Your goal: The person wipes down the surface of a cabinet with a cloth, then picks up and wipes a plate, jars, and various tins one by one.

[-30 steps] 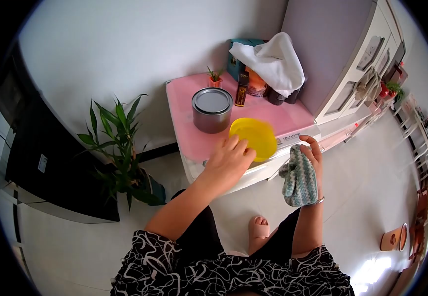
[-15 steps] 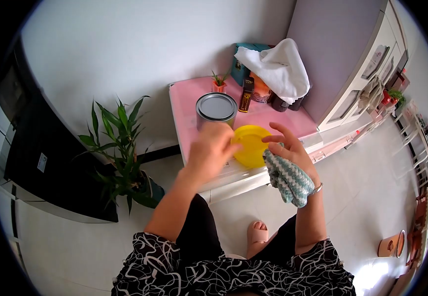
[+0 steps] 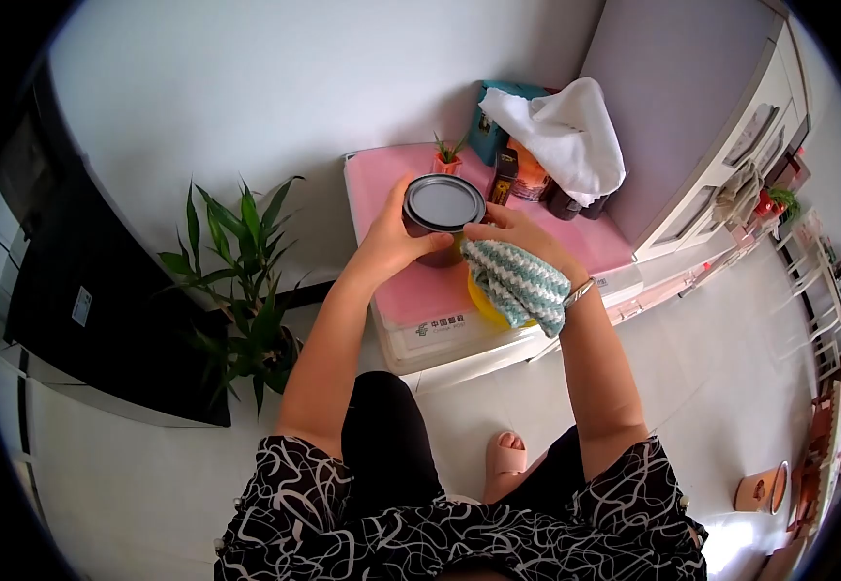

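Observation:
A grey metal can [image 3: 444, 202] stands upright on the pink-topped cabinet [image 3: 396, 174], its round lid facing up. My left hand [image 3: 396, 237] is wrapped round the can's left side, thumb on the near side. On the right side, my right hand [image 3: 525, 240] has its fingers against the can, and a green-and-white knitted cloth [image 3: 517, 286] hangs from under that hand. The yellow lid or plate [image 3: 486, 308] lies on the cabinet beneath the cloth, mostly hidden by it.
Behind the can are a small potted plant [image 3: 447, 155], a dark box [image 3: 503, 177], a teal box [image 3: 488, 131] and a white cloth [image 3: 575, 136]. A tall leafy plant [image 3: 256, 290] stands left of the cabinet. A brown bin [image 3: 761, 489] is on the floor at right.
My left hand has moved from the yellow piece to the can's left side. My right hand, with the knitted cloth, has moved left and up to the can. The view has shifted slightly.

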`<action>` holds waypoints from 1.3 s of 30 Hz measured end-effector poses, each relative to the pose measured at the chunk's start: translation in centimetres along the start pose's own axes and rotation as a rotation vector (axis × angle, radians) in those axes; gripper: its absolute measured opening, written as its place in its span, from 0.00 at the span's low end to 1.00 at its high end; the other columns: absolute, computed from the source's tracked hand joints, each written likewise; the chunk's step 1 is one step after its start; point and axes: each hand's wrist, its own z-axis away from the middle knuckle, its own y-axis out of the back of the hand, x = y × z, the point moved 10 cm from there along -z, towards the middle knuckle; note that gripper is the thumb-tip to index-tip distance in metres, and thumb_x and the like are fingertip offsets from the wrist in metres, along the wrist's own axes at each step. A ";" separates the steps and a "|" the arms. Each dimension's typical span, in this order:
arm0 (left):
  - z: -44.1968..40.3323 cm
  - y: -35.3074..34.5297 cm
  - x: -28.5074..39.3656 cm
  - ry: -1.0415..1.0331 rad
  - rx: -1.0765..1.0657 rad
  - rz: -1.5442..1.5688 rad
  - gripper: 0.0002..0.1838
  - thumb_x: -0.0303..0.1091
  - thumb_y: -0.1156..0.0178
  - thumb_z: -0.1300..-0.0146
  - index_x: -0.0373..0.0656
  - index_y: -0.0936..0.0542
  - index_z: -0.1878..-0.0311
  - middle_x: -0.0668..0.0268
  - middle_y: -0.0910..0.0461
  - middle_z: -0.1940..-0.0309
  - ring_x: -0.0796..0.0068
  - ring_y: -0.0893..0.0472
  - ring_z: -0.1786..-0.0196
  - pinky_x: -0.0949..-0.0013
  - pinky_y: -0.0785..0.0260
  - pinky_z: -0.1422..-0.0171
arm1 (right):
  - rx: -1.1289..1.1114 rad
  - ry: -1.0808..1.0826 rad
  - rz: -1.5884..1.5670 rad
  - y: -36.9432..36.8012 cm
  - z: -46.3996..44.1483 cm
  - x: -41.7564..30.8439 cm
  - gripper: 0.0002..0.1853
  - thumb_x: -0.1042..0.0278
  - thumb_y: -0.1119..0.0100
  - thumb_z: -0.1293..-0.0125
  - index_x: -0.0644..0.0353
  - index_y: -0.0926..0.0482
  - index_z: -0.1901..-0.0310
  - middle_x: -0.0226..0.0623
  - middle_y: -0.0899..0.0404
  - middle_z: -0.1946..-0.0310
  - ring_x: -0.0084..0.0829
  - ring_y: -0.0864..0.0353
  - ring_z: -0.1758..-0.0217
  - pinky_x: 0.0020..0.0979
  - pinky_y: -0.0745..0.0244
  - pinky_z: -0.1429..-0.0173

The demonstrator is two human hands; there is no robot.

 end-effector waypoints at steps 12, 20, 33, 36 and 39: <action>1.3 -3.1 9.4 -0.231 0.094 -0.147 0.53 0.48 0.29 0.61 0.34 0.47 0.37 0.48 0.39 0.42 0.53 0.38 0.38 0.61 0.44 0.36 | 0.200 0.056 -0.233 5.4 8.1 -4.9 0.21 0.69 0.47 0.40 0.69 0.32 0.46 0.34 0.24 0.58 0.21 0.27 0.58 0.20 0.33 0.52; 2.6 -8.2 7.1 -0.204 -0.013 -0.091 0.54 0.48 0.28 0.61 0.32 0.49 0.37 0.47 0.40 0.42 0.52 0.38 0.39 0.60 0.44 0.37 | 0.225 -0.107 -0.319 5.9 10.5 1.2 0.22 0.69 0.49 0.39 0.66 0.34 0.43 0.34 0.26 0.54 0.21 0.29 0.54 0.20 0.35 0.49; 3.4 -8.5 4.9 -0.003 -0.296 0.066 0.53 0.47 0.29 0.59 0.33 0.49 0.37 0.49 0.41 0.40 0.57 0.41 0.36 0.61 0.50 0.33 | 0.235 -0.123 -0.372 5.5 11.4 2.7 0.24 0.68 0.49 0.39 0.69 0.36 0.42 0.34 0.26 0.56 0.19 0.29 0.57 0.20 0.33 0.53; 3.3 -7.4 4.7 -0.001 -0.327 0.000 0.53 0.44 0.28 0.60 0.35 0.50 0.36 0.52 0.43 0.38 0.59 0.43 0.34 0.63 0.52 0.32 | 0.269 -0.140 -0.303 5.9 12.0 4.1 0.27 0.65 0.47 0.40 0.70 0.37 0.42 0.36 0.27 0.55 0.22 0.29 0.55 0.21 0.34 0.51; 3.8 -7.8 4.3 0.010 -0.375 -0.068 0.54 0.38 0.27 0.60 0.39 0.52 0.34 0.54 0.43 0.38 0.61 0.44 0.34 0.64 0.52 0.32 | 0.253 -0.205 -0.196 5.8 12.7 6.6 0.32 0.59 0.43 0.43 0.71 0.38 0.42 0.39 0.28 0.53 0.26 0.30 0.52 0.24 0.35 0.48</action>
